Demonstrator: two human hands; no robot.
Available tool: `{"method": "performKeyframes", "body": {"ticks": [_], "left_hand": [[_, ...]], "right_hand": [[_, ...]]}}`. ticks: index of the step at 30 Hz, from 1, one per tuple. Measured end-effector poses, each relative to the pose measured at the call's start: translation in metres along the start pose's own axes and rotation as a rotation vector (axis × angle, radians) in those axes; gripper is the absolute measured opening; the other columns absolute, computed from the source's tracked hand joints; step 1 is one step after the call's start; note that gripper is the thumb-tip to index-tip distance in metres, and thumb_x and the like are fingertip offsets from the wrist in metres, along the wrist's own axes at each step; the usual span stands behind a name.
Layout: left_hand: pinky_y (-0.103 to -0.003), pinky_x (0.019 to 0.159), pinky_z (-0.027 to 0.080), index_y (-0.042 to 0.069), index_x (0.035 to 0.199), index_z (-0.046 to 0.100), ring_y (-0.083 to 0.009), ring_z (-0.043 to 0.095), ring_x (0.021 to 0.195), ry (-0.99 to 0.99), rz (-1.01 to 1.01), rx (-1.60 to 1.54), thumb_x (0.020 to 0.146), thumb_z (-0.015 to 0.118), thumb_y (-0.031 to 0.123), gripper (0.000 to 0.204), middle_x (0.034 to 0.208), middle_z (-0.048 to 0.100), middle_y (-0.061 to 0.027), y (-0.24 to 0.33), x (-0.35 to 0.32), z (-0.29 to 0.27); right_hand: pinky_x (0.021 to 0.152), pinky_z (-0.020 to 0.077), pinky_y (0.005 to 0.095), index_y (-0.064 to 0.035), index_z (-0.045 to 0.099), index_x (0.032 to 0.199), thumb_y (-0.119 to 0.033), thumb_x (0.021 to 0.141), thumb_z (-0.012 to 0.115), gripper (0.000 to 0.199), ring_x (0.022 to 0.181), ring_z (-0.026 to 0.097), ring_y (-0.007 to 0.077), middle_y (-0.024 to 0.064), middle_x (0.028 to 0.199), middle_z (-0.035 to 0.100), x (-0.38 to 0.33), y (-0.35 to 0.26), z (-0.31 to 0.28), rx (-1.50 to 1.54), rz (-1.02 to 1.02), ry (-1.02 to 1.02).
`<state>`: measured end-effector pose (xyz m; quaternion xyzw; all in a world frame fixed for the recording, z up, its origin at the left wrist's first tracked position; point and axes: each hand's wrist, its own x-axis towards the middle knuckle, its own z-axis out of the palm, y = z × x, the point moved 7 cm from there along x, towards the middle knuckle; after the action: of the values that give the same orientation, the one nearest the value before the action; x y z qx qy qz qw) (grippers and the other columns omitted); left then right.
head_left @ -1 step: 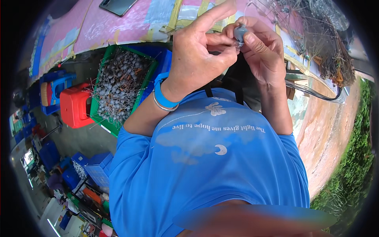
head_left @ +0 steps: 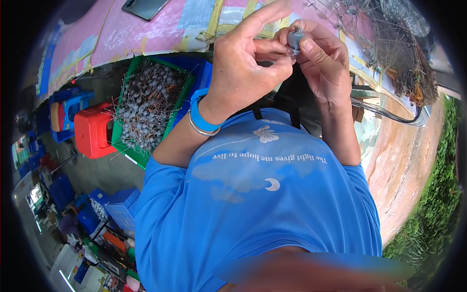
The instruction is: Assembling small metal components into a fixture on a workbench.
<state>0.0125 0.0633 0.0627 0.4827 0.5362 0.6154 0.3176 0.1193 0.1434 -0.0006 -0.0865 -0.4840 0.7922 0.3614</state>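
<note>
A small grey rounded piece (head_left: 295, 39) with a thin pale line (head_left: 302, 18) rising from its top is held above the near edge of the table. My right hand (head_left: 327, 65) pinches it between thumb and fingers. At the piece's lower end, the thumb and fingers of my left hand (head_left: 241, 70) come together, with the index finger lifted away. A tiny shiny bit shows there, too small to name. Below to the left, a green crate (head_left: 188, 90) is heaped with similar grey pieces (head_left: 148, 109) on thin stems.
The table (head_left: 126, 31) is covered in pink sheeting and tape strips, with a phone (head_left: 145, 7) lying on it. Tangled thin wires (head_left: 411, 68) spread at the right, above a bundle of cables (head_left: 389, 115). A red stool (head_left: 90, 129) stands beside the crate.
</note>
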Motion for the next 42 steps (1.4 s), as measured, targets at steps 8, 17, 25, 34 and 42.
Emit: {"method": "performKeyframes", "body": {"ticks": [8,17,25,34,42], "left_hand": [[-0.026,0.075,0.06,-0.004,0.108,0.067,-0.0166,0.07,0.089,0.039,0.331,0.059,0.077,0.075,-0.009,0.033,0.113,0.066,-0.0106,-0.03,-0.004,-0.021],[-0.022,0.062,0.058,-0.006,0.101,0.068,-0.0143,0.068,0.078,-0.092,0.411,0.261,0.08,0.077,-0.001,0.024,0.108,0.066,-0.0141,-0.006,-0.029,-0.052],[-0.023,0.06,0.057,-0.006,0.106,0.067,-0.0142,0.068,0.076,-0.091,0.392,0.21,0.083,0.074,-0.001,0.024,0.111,0.065,-0.0161,0.0,-0.041,-0.066],[-0.024,0.064,0.059,-0.002,0.101,0.068,-0.0152,0.069,0.081,-0.089,0.25,0.201,0.08,0.076,0.002,0.023,0.105,0.067,-0.0124,-0.003,-0.056,-0.08],[-0.02,0.058,0.051,-0.003,0.102,0.069,-0.0077,0.062,0.07,0.108,0.052,0.261,0.08,0.073,-0.005,0.022,0.101,0.067,-0.007,-0.022,-0.07,-0.128]], "right_hand": [[0.095,0.0491,0.0336,0.0022,0.061,0.118,-0.005,0.09,0.067,0.029,0.104,0.063,0.0192,0.0123,0.111,0.067,-0.002,0.01,0.0,-0.075,-0.086,0.102],[0.09,0.0512,0.0326,0.0025,0.067,0.108,-0.001,0.087,0.069,0.022,0.099,0.064,0.0174,0.011,0.104,0.069,-0.01,-0.006,0.03,-0.403,-0.109,-0.042],[0.084,0.0541,0.0293,0.0012,0.07,0.107,0.003,0.083,0.072,0.024,0.093,0.065,0.017,0.0102,0.1,0.069,-0.005,-0.012,0.06,-0.5,-0.251,-0.148],[0.084,0.0524,0.0365,0.0036,0.072,0.096,-0.007,0.083,0.073,0.017,0.091,0.066,0.0253,0.0162,0.096,0.07,0.002,0.01,0.062,-0.453,-0.09,-0.304],[0.086,0.0552,0.0315,0.0012,0.066,0.115,-0.002,0.091,0.063,0.024,0.097,0.068,0.02,0.0141,0.108,0.069,0.008,0.053,0.066,-0.238,0.206,-0.197]]}}
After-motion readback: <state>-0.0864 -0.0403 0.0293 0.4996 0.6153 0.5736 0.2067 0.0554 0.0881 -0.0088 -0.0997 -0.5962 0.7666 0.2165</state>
